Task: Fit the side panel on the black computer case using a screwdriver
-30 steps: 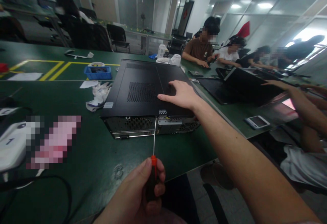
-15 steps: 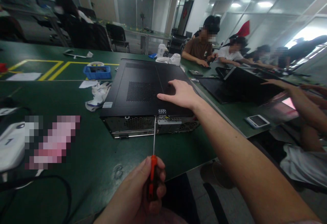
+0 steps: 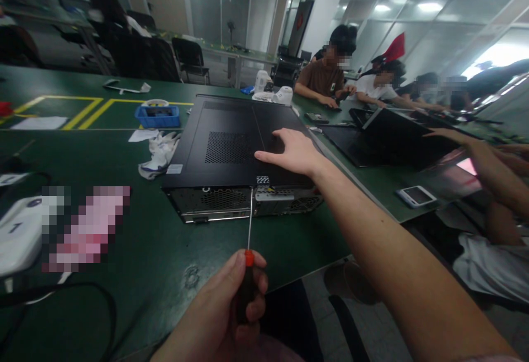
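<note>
— Since half a second ago the screwdriver (image 3: 249, 224) has turned in the left hand (image 3: 225, 318): the long red stripe on its handle is gone from sight and only the red collar shows. Both hands stay where they were.

— What stands on the green table (image 3: 157, 252)?

— The black computer case (image 3: 223, 141), lying flat near the front edge. The right hand (image 3: 295, 154) rests spread on its lid, grasping nothing. The left hand is clenched round the screwdriver's handle at the table's edge, and the shaft's tip meets the case's rear panel just under the lid.

— Any containers?

— To the right, an open case (image 3: 392, 139) with a co-worker's arm (image 3: 487, 169) over it; its inside is dark. Smaller, a blue bin (image 3: 158, 117) behind the computer case's left side holds dark bits, too small to tell. White gloves (image 3: 159, 152) lie just beside the case and a phone (image 3: 415, 196) to its right.

— What stays unclear?

— What the tip bears on is too small to tell. A patch at the left is blurred out, and the white device (image 3: 19, 235) beside it is cut off by the frame.
</note>
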{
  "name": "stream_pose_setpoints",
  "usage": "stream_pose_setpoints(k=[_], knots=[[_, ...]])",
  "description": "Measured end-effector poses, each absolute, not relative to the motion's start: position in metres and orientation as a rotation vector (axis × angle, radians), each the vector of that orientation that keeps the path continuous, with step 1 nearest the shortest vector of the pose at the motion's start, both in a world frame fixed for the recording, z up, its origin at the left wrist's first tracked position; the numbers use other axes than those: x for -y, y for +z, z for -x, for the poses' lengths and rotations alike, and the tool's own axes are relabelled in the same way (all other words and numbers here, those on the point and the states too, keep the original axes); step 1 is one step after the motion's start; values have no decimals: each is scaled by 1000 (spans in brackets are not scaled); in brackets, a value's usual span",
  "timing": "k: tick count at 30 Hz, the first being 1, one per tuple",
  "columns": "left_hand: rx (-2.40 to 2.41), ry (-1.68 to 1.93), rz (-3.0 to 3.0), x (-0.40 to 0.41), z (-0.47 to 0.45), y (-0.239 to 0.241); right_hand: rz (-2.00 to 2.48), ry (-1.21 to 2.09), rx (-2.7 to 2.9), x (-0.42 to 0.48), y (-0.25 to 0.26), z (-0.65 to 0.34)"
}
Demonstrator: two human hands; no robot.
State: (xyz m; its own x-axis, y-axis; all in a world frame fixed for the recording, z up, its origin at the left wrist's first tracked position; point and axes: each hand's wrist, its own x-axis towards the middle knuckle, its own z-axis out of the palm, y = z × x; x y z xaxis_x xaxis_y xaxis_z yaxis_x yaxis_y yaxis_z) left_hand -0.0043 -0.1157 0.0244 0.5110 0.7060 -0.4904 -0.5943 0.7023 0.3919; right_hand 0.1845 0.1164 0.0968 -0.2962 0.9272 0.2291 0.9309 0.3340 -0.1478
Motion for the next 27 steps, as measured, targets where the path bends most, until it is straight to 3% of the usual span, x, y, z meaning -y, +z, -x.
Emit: stream_pose_setpoints(k=[27], knots=[[-686, 811, -201, 117, 4, 24, 1664, -27, 2335, -118, 96, -185]])
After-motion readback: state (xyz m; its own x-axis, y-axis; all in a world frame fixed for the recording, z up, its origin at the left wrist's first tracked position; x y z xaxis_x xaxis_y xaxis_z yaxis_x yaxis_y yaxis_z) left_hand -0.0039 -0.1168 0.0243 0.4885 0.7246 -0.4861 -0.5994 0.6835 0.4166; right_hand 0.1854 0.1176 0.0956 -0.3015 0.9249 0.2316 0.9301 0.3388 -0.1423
